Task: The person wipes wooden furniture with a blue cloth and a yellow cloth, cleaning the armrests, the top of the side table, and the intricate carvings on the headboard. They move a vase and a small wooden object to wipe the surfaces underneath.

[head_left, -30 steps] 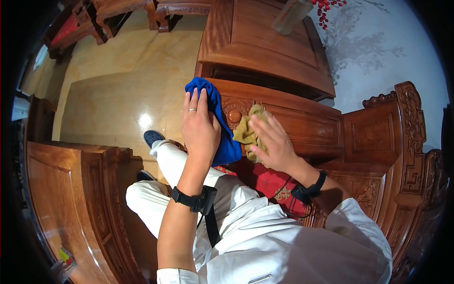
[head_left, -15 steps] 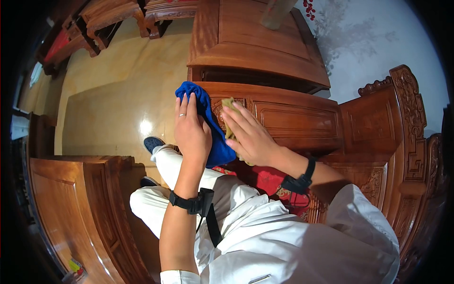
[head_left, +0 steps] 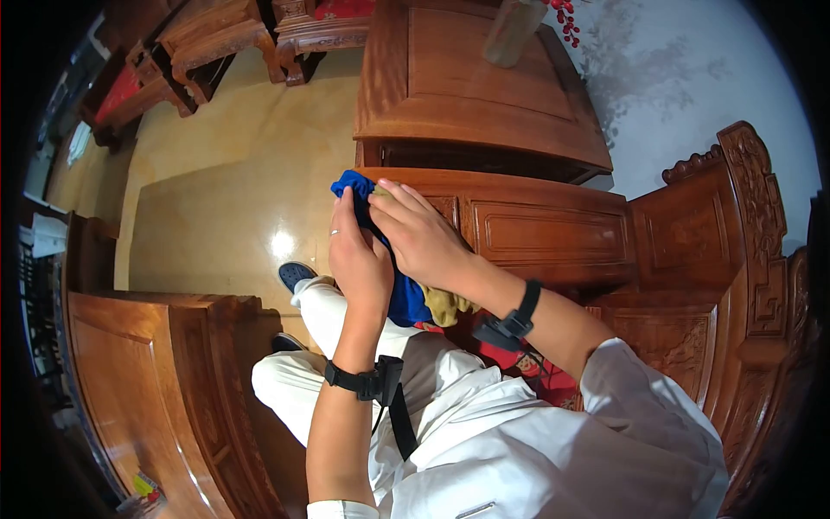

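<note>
My left hand (head_left: pixel 361 266) is closed over a blue cloth (head_left: pixel 408 300), which hangs down below it over the near end of a carved wooden armrest panel (head_left: pixel 548 230). My right hand (head_left: pixel 421 239) lies close beside it, fingers together, pressing an olive-yellow cloth (head_left: pixel 446 305) against the panel's end. Bits of both cloths show above the fingertips, and the lower end of the yellow one sticks out under my right palm. The parts beneath the hands are hidden.
Behind the panel stands a wooden side table (head_left: pixel 484 78) with a glass vase (head_left: pixel 514 35) and red berries. A wooden cabinet (head_left: pixel 121 372) is at the left. The carved chair back (head_left: pixel 683 229) rises on the right, over a red cushion (head_left: pixel 553 385). Carved seats line the far side.
My right hand has moved left and up with the yellow cloth, now right against my left hand. The blue cloth is more bunched, and the whole view has shifted slightly.
</note>
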Demonstrator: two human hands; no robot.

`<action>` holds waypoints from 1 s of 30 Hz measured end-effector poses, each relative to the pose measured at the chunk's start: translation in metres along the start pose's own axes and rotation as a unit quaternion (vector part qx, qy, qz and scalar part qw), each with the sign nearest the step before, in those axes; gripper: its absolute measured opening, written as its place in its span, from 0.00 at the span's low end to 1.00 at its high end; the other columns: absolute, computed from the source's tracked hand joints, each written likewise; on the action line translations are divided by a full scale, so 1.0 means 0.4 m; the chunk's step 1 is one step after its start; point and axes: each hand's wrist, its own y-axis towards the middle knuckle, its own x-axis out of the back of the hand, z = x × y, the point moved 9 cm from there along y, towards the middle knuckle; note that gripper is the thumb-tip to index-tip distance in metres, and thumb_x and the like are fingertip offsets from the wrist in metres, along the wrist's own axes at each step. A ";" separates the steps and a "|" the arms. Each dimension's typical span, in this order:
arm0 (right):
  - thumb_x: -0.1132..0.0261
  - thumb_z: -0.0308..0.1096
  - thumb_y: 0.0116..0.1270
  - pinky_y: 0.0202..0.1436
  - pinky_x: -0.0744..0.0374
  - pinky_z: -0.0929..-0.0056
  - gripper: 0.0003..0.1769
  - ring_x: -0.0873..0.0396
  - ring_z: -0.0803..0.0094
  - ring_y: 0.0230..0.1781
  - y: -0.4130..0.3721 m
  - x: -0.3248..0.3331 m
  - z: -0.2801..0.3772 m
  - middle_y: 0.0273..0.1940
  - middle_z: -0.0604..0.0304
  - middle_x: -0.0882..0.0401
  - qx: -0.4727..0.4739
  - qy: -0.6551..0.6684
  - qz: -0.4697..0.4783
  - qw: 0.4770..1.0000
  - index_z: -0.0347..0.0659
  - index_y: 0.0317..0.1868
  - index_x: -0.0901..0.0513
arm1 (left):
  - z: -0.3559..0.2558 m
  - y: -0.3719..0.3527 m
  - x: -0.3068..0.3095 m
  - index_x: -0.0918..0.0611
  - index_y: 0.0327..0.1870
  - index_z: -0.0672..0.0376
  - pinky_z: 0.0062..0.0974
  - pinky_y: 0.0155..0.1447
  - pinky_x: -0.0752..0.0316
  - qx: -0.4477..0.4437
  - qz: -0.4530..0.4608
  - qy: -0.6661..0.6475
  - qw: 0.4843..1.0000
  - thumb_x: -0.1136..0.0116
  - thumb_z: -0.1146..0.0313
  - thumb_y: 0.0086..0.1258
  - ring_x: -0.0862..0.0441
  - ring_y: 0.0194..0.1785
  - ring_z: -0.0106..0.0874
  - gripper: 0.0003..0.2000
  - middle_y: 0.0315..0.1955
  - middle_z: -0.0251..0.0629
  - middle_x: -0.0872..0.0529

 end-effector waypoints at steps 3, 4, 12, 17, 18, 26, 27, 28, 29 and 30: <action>0.44 0.28 0.69 0.77 0.33 0.47 0.19 0.31 0.44 0.74 0.019 0.009 -0.042 0.65 0.43 0.23 -0.022 -0.006 -0.026 0.999 0.28 0.57 0.20 | 0.007 -0.004 -0.015 0.26 0.69 0.70 0.45 0.70 0.27 0.011 0.015 0.007 1.000 0.48 0.82 0.66 0.24 0.69 0.56 0.26 0.63 0.63 0.20; 0.44 0.25 0.68 0.78 0.34 0.49 0.21 0.33 0.45 0.75 0.012 0.020 -0.060 0.67 0.43 0.24 -0.045 -0.003 -0.029 0.999 0.29 0.60 0.20 | -0.010 -0.004 -0.013 0.26 0.69 0.70 0.46 0.71 0.28 -0.032 0.005 0.042 0.999 0.48 0.82 0.66 0.25 0.70 0.57 0.26 0.63 0.62 0.20; 0.45 0.17 0.65 0.81 0.36 0.56 0.25 0.34 0.47 0.76 -0.338 0.276 -0.329 0.71 0.46 0.27 -0.197 -0.152 -0.028 0.968 0.30 0.64 0.21 | -0.062 -0.019 -0.060 0.29 0.73 0.66 0.51 0.79 0.41 -0.117 0.052 0.193 0.973 0.42 0.71 0.66 0.35 0.77 0.56 0.31 0.68 0.54 0.23; 0.44 0.22 0.72 0.80 0.36 0.55 0.23 0.34 0.47 0.75 -0.703 0.481 -0.577 0.72 0.42 0.30 -0.369 -0.265 -0.070 0.888 0.30 0.66 0.23 | -0.092 -0.039 -0.098 0.32 0.77 0.63 0.55 0.81 0.49 -0.140 0.080 0.210 0.964 0.43 0.71 0.67 0.36 0.79 0.49 0.33 0.72 0.48 0.26; 0.44 0.22 0.72 0.80 0.36 0.55 0.23 0.34 0.47 0.75 -0.697 0.475 -0.574 0.72 0.42 0.30 -0.370 -0.266 -0.072 0.887 0.30 0.66 0.23 | -0.104 -0.044 -0.109 0.32 0.76 0.63 0.55 0.81 0.49 -0.149 0.087 0.203 0.964 0.43 0.71 0.67 0.36 0.79 0.49 0.33 0.72 0.48 0.26; 0.43 0.22 0.69 0.85 0.46 0.53 0.34 0.47 0.43 0.82 -0.318 0.244 -0.370 0.79 0.35 0.45 -0.302 -0.149 -0.143 0.930 0.27 0.75 0.37 | -0.242 -0.134 -0.225 0.24 0.70 0.64 0.57 0.80 0.47 -0.259 0.130 0.175 0.941 0.44 0.67 0.66 0.30 0.75 0.51 0.29 0.67 0.48 0.20; 0.43 0.18 0.65 0.84 0.43 0.54 0.34 0.43 0.42 0.81 -0.257 0.205 -0.309 0.77 0.34 0.41 -0.239 -0.094 -0.143 0.956 0.27 0.73 0.34 | -0.247 -0.143 -0.236 0.24 0.70 0.63 0.56 0.80 0.47 -0.267 0.137 0.166 0.939 0.44 0.67 0.66 0.30 0.75 0.50 0.28 0.67 0.47 0.20; 0.44 0.16 0.63 0.82 0.38 0.55 0.31 0.39 0.42 0.78 -0.206 0.176 -0.262 0.74 0.34 0.35 -0.194 -0.036 -0.118 0.973 0.26 0.69 0.29 | -0.246 -0.141 -0.233 0.23 0.69 0.63 0.56 0.80 0.47 -0.267 0.133 0.150 0.943 0.44 0.68 0.66 0.29 0.75 0.50 0.28 0.67 0.46 0.20; 0.44 0.14 0.60 0.81 0.36 0.55 0.29 0.36 0.45 0.78 -0.173 0.165 -0.223 0.72 0.37 0.31 -0.148 0.015 -0.078 0.986 0.26 0.65 0.24 | -0.237 -0.138 -0.221 0.23 0.69 0.63 0.55 0.80 0.47 -0.267 0.137 0.127 0.945 0.42 0.68 0.65 0.29 0.75 0.49 0.28 0.67 0.46 0.20; 0.44 0.14 0.59 0.81 0.36 0.56 0.29 0.36 0.46 0.78 -0.175 0.174 -0.228 0.72 0.39 0.31 -0.137 0.012 -0.065 0.988 0.27 0.64 0.23 | -0.239 -0.135 -0.214 0.23 0.69 0.62 0.56 0.81 0.48 -0.265 0.144 0.131 0.944 0.42 0.68 0.65 0.30 0.75 0.49 0.28 0.67 0.45 0.20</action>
